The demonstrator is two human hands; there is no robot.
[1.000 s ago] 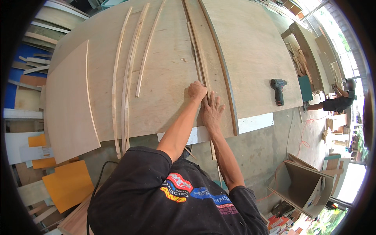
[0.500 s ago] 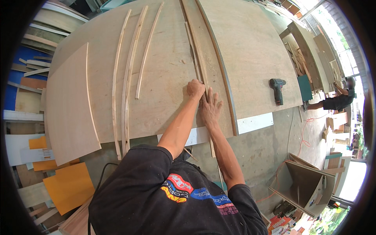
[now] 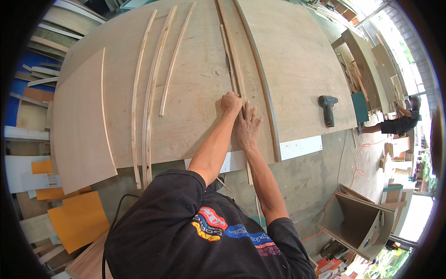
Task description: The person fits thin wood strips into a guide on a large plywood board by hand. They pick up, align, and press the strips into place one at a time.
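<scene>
My left hand (image 3: 231,102) is closed in a fist against the side of a long wooden strip (image 3: 236,69), with whatever its fingers hold hidden from view. Beside it, my right hand (image 3: 249,124) lies palm down over the near part of that strip, fingers stretched and apart. A thinner strip (image 3: 226,46) runs along the long one's left side and reaches down to my left fist. The strips rest on a large plywood sheet (image 3: 200,107). To the right, a dark-edged board strip (image 3: 259,60) runs roughly parallel to them.
Several loose wooden strips (image 3: 151,88) and a curved-looking plywood panel (image 3: 83,125) lie on the left. A cordless drill (image 3: 328,110) sits on the right side. An open wooden box (image 3: 355,218) stands on the floor at lower right; another person (image 3: 402,118) works at far right.
Both hands keep almost the same place and pose on the strip. The whole view has shifted very slightly.
</scene>
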